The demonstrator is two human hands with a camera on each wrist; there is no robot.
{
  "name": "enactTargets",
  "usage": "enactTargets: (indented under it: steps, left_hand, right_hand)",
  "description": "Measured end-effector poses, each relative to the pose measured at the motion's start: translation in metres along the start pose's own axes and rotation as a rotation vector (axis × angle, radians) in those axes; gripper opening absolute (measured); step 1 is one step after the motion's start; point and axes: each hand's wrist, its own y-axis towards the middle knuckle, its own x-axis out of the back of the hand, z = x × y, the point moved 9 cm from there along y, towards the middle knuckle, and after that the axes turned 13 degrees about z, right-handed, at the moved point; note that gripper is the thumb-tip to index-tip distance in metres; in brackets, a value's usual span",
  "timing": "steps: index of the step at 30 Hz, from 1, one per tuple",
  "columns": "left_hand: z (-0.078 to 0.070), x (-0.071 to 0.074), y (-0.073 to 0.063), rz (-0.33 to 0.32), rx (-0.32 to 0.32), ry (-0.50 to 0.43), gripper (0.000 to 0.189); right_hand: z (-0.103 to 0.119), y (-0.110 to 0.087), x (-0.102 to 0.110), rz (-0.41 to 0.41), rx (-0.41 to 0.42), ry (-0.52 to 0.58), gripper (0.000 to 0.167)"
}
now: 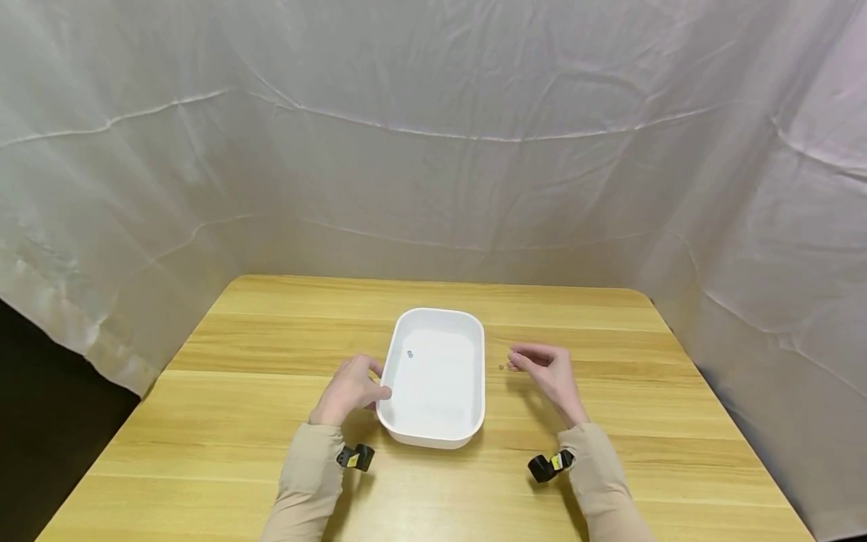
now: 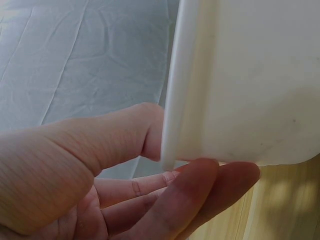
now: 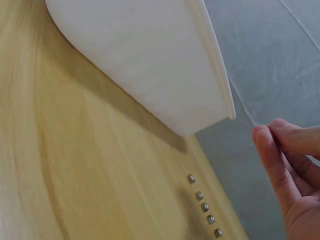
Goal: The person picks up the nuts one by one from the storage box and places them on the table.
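On a yellowish wood-grain table (image 1: 223,421) we see a white, round-cornered rectangular plastic tub (image 1: 440,391); the left hand (image 1: 348,390) grips its left rim, thumb inside; the right hand (image 1: 550,373) hovers rightward, thumb and fingertip meeting, whether pinching anything we cannot tell, near small silvery metal nuts (image 3: 204,207)

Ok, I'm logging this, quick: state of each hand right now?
Left hand: holding the white tray.
Right hand: closed in a pinch; can't tell if anything is held.

I see a white tray (image 1: 430,442) between the desk's (image 1: 196,436) side edges, grey bits (image 1: 409,354) in its left half, five metal pieces (image 3: 205,207) rowed to its right.
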Motion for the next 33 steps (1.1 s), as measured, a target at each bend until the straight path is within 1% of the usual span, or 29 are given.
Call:
enactTargets:
  steps: [5, 13, 14, 21, 23, 25, 28, 30, 33]
  left_hand:
    - [0.000, 0.000, 0.000, -0.004, -0.001, 0.001, 0.030]
    - [0.000, 0.000, 0.000, -0.006, -0.004, 0.005, 0.029]
    - [0.000, 0.001, 0.000, -0.006, -0.005, 0.005, 0.029]
    - [0.000, 0.000, 0.000, -0.003, -0.010, -0.007, 0.028]
    - [0.000, 0.000, 0.000, -0.004, -0.012, -0.012, 0.027]
    - [-0.001, 0.000, 0.000, -0.005, -0.015, -0.017, 0.027]
    - [0.000, 0.000, 0.000, -0.008, -0.016, -0.019, 0.027]
    - [0.000, 0.000, 0.000, -0.005, -0.014, -0.021, 0.027]
    - [0.001, 0.000, 0.000, -0.003, -0.009, -0.016, 0.028]
  right_hand:
    - [-0.007, -0.004, 0.009, -0.047, -0.023, 0.017, 0.029]
    - [-0.022, -0.007, 0.019, -0.087, -0.051, 0.101, 0.033]
    - [-0.024, -0.007, 0.020, -0.092, -0.059, 0.108, 0.034]
    - [-0.046, -0.015, 0.029, -0.158, -0.183, 0.194, 0.043]
    - [-0.050, -0.017, 0.031, -0.168, -0.190, 0.217, 0.044]
    - [-0.053, -0.018, 0.034, -0.171, -0.182, 0.236, 0.044]
    - [-0.057, -0.020, 0.039, -0.190, -0.164, 0.227, 0.042]
    - [-0.058, -0.021, 0.042, -0.202, -0.160, 0.202, 0.040]
    - [-0.059, -0.023, 0.045, -0.219, -0.162, 0.119, 0.034]
